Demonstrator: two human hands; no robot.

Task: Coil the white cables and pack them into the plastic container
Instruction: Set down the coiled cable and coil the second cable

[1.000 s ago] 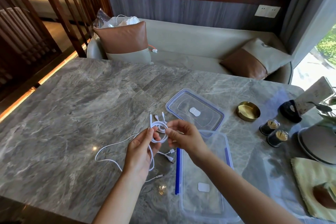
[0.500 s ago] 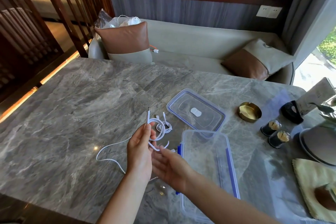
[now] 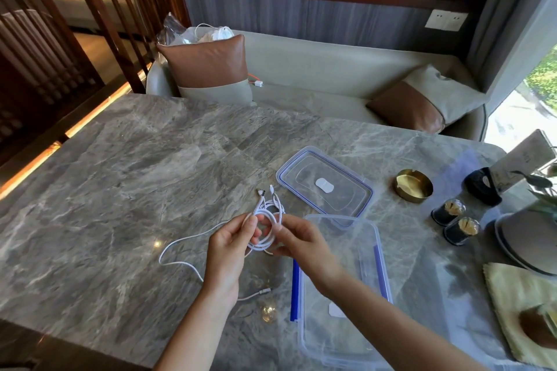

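Note:
A white cable is partly wound into small loops held above the marble table. My left hand pinches the left side of the loops. The right side is gripped by my right hand. Two plug ends stick up above the coil. The cable's loose tail trails left over the table and curls back under my left wrist, ending in a plug. The clear plastic container with blue clips lies open just right of my hands, under my right forearm.
The container's clear lid lies behind it. A brass ashtray, two small dark jars, a grey plate and a yellow cloth crowd the table's right side. A sofa with cushions stands behind the table.
My right hand came back up from below the coil to the loops' right side and gripped them. The coil now holds more turns, and the tail on the table is shorter.

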